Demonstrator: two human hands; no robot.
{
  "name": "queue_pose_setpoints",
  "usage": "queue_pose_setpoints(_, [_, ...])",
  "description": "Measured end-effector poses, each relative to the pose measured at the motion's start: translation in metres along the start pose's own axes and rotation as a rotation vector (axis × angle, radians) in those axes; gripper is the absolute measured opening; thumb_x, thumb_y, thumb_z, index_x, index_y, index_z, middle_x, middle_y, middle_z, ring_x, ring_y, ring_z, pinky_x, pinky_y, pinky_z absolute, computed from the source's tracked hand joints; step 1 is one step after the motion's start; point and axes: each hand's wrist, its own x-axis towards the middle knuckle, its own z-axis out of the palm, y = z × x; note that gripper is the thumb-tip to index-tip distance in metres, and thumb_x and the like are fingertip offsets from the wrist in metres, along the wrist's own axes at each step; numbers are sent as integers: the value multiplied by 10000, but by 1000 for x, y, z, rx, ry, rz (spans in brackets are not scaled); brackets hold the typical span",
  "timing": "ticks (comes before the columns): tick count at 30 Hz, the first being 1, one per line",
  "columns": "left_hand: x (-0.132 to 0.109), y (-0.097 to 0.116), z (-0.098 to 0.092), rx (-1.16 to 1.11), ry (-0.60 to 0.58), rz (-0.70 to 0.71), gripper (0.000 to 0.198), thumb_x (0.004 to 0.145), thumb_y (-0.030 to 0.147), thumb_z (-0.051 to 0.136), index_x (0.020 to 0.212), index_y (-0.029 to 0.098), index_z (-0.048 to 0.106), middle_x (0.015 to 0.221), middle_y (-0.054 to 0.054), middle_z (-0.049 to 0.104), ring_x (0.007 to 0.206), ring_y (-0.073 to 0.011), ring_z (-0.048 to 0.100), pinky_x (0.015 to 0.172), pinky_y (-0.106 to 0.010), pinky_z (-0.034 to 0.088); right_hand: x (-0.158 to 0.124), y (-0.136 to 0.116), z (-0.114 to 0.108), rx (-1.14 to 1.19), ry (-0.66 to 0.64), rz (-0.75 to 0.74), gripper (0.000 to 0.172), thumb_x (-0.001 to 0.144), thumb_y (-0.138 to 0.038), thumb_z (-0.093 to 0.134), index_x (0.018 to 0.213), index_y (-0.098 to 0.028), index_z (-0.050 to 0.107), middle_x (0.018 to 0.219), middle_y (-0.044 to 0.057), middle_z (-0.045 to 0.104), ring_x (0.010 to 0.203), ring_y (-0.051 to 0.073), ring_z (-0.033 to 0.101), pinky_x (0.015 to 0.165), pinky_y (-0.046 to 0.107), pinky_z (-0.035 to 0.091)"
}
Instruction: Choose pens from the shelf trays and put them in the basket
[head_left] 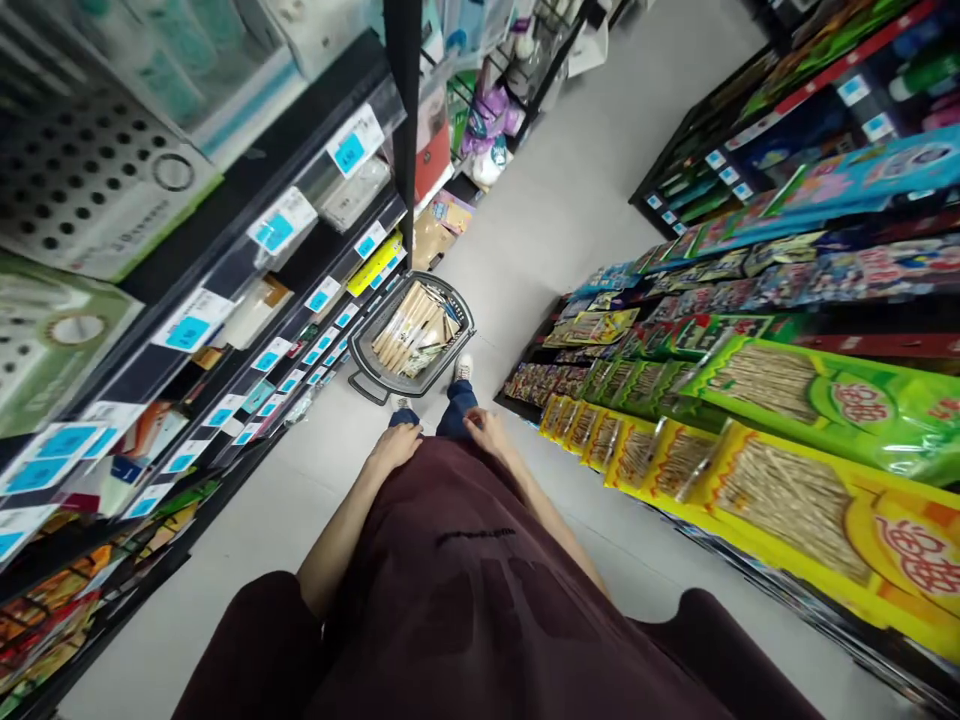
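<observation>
My left hand (pixel 396 446) rests against the hem of the dark maroon shirt (pixel 450 500), its fingers lying flat. At the other side of the hem, my right hand (pixel 486 430) hangs with fingers loosely bent and apart; nothing shows in it. Just ahead on the floor, by my feet, stands a dark shopping basket (pixel 360 345) with its handle folded down toward me. Inside lie several packs of light wooden sticks or handles (pixel 414 325) and some other packets too small to make out. Neither hand touches the basket.
Left, a tall shelf (pixel 300 255) carries boxed goods and blue-and-white price tags. Right, a rack holds yellow snack packs (pixel 795 500) and green snack packs (pixel 772 380). The grey floor (pixel 540 200) runs ahead between them. Purple bags (pixel 491 115) hang beyond the left shelf's end.
</observation>
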Motion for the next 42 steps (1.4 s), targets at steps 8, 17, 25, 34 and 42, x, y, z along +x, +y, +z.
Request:
queue_pose_setpoints(8, [96, -37, 4, -236, -19, -288, 340, 933, 216, 443, 1222, 166, 614, 1164, -89, 707, 1050, -184, 656, 907, -243, 474, 79, 79, -3, -180, -194, 374, 344, 909, -300, 520, 1204, -155, 624, 1218, 142, 663, 1165, 270, 592, 1009, 384, 427])
queue_pose_setpoints(17, [237, -77, 36, -332, 36, -411, 306, 881, 178, 475, 1102, 199, 687, 1111, -66, 721, 1020, -208, 661, 932, -279, 484, 144, 145, 37, -417, -399, 617, 822, 837, -371, 645, 1529, -155, 256, 1571, 244, 208, 1363, 463, 309, 995, 668, 329])
queue_pose_setpoints(25, [431, -112, 98, -325, 221, -426, 355, 867, 109, 466, 1187, 145, 617, 1236, -128, 616, 1221, -248, 543, 1098, -363, 395, 229, 198, 46, -625, -228, 441, 720, 848, -436, 588, 1474, -170, 354, 1384, 207, 446, 1145, 350, 509, 811, 445, 508])
queue_pose_setpoints(34, [532, -147, 158, -337, 355, -446, 508, 796, 2, 469, 1279, 139, 539, 1325, -139, 519, 1289, -247, 465, 1143, -356, 345, 273, 223, 17, -537, -134, 375, 408, 881, -388, 547, 1247, -208, 560, 1287, 118, 565, 1137, 279, 507, 774, 350, 492])
queue_pose_setpoints(42, [537, -161, 143, -233, 347, -330, 383, 866, 150, 448, 1228, 153, 573, 1255, -130, 554, 1217, -293, 482, 1072, -418, 385, 285, 229, 1, -511, -104, 343, 371, 876, -372, 561, 1207, -206, 584, 1243, 107, 593, 1096, 266, 532, 717, 318, 467])
